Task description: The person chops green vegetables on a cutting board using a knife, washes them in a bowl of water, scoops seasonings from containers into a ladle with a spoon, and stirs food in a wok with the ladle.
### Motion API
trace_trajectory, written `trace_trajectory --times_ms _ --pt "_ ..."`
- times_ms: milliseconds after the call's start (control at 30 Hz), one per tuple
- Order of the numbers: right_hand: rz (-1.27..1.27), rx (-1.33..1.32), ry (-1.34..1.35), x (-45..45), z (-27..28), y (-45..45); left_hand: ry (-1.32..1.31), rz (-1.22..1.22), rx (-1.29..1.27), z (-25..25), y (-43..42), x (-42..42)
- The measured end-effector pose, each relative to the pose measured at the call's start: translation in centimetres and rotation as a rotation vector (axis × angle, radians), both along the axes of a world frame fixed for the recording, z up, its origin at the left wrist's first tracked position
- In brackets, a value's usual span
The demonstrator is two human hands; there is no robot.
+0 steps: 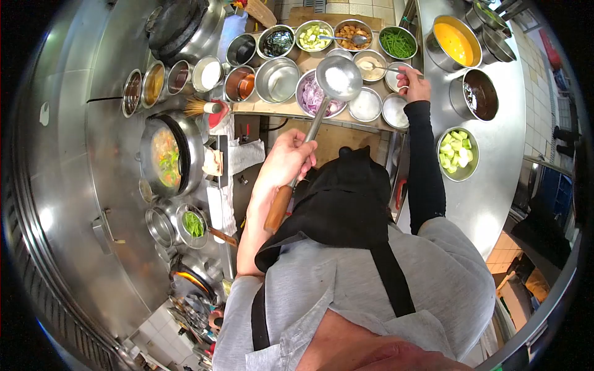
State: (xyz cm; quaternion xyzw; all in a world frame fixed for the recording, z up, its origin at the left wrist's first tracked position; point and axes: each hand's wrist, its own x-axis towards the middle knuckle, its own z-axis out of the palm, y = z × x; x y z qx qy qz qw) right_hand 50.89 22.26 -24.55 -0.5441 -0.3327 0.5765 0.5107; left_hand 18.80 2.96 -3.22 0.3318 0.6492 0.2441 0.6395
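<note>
My left hand (289,153) is wrapped round the metal shaft of a ladle (317,123) with a wooden handle end. The ladle's bowl is over the bowl of sliced red onion (312,96) and has some white matter in it. In my right hand (413,85), at the end of a black sleeve, is the thin handle of a spoon (387,69). The spoon's other end reaches into a container of pale powder (370,63). Nearby are two bowls of white grains or powder, one at the front (365,104) and one to its right (396,111).
Left stands a wok of vegetables (166,157), with a strainer of green pieces (193,224) beside it. Containers of cucumber-like cubes (314,37) and chopped greens (398,43) line the back. On the right counter are pots of orange liquid (453,43) and dark sauce (476,96).
</note>
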Motion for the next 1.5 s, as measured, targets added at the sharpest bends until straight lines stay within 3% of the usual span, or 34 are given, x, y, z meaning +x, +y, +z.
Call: trace_trajectory --times_ms 100,167,233,333,433,600,700,733,833,967,1100,1233,1500 --pt "-0.059 0.220 -0.361 -1.8 -0.8 0.4 -0.106 0.026 -0.008 -1.3 1.4 0.2" --pt "0.045 0.345 -0.887 -2.4 -2.4 1.0 -0.203 0.067 -0.026 -2.1 2.0 0.3" --pt "0.081 0.478 -0.996 -3.1 -5.3 1.7 -0.212 0.091 -0.031 -2.1 2.0 0.2" --pt "0.017 0.193 -0.851 -3.1 -10.8 3.4 -0.156 0.099 -0.006 -0.9 1.7 0.2" --pt "-0.062 -0.174 -0.298 -2.9 -9.4 3.7 -0.077 0.096 0.027 0.1 1.4 0.1" --pt "-0.115 -0.190 -0.166 -1.2 -4.5 2.3 0.022 0.055 0.094 -0.1 1.8 0.3" --pt "-0.064 -0.056 0.018 0.8 -0.2 1.0 0.076 0.027 0.105 0.4 2.4 1.8" --pt "-0.072 0.054 -0.020 1.0 1.9 -0.1 0.070 -0.009 0.114 0.2 2.7 2.2" --pt "-0.297 0.280 -0.585 1.9 0.7 -0.6 -0.118 -0.028 0.072 -1.9 4.2 2.7" --pt "-0.199 0.195 -0.857 3.0 -4.3 -0.9 -0.245 -0.019 -0.009 -3.0 4.7 3.2" --pt "-0.155 0.182 -0.820 2.5 -8.1 -1.6 -0.127 -0.055 0.016 -2.4 4.1 3.2" --pt "-0.222 -0.102 -0.361 2.2 -7.4 -2.1 -0.040 -0.084 0.049 -2.1 3.9 2.6" --pt "-0.331 -0.226 -0.021 4.9 -7.8 -2.9 0.000 -0.120 0.087 -2.5 3.7 2.6"
